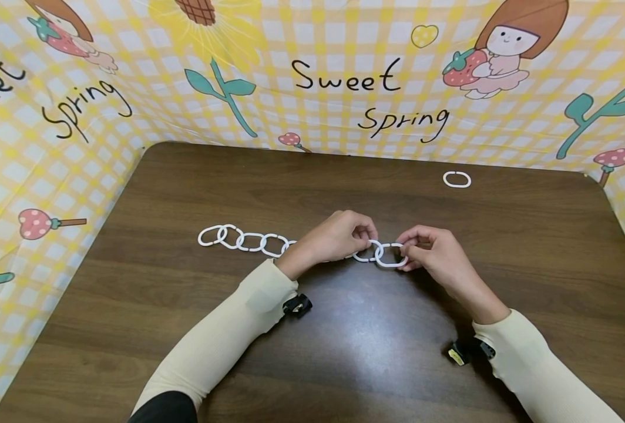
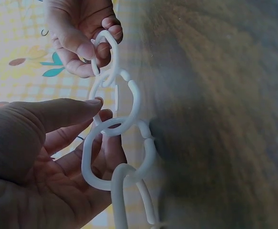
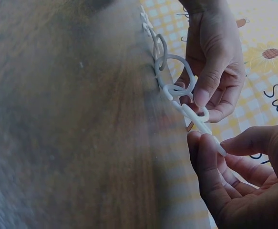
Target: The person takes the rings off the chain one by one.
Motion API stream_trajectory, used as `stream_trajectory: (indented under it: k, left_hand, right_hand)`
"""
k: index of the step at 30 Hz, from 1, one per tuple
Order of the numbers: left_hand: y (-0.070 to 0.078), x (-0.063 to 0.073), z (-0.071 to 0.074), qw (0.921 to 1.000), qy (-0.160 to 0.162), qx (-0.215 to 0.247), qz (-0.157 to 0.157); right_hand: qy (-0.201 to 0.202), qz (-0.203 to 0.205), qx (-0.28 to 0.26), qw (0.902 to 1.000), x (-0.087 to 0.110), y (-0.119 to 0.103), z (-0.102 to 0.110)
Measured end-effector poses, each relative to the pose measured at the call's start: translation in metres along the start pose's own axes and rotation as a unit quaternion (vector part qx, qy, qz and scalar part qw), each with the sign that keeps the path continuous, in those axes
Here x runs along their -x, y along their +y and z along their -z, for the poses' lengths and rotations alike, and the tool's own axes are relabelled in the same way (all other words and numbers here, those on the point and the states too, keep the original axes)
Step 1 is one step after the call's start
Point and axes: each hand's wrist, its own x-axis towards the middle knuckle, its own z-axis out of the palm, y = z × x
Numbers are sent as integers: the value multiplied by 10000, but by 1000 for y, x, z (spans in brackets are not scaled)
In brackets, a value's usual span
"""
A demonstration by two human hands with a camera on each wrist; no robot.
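A chain of white oval plastic links [image 1: 250, 241] runs across the brown table, its left part lying on the surface and partly hidden behind the left forearm. My left hand [image 1: 339, 235] pinches the second link from the right end [image 2: 136, 102] between thumb and fingers. At the right end, my right hand [image 1: 435, 252] pinches the last link [image 1: 392, 255] by its outer end. In the right wrist view, thumb and fingertips meet on that end link [image 3: 200, 123]. These two links hook through each other between the hands. Each link has a small gap in one side.
One loose white link [image 1: 457, 180] lies near the table's back edge on the right. A yellow checked cloth [image 1: 333, 35] with printed figures hangs behind and beside the table [image 1: 312, 364]. A small black camera sits at each wrist.
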Motion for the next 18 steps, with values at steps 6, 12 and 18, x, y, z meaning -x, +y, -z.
stream_trajectory:
  k: [6, 12, 18]
  left_hand:
    - [0, -1, 0, 10000, -19, -25, -2]
    - [-1, -1, 0, 9999, -39, 29, -96]
    - [-1, -1, 0, 9998, -37, -7, -190]
  right_hand:
    - [17, -6, 86, 10000, -1, 1, 0]
    - [9, -26, 83, 10000, -2, 1, 0]
    - [7, -33, 75, 10000, -2, 1, -1]
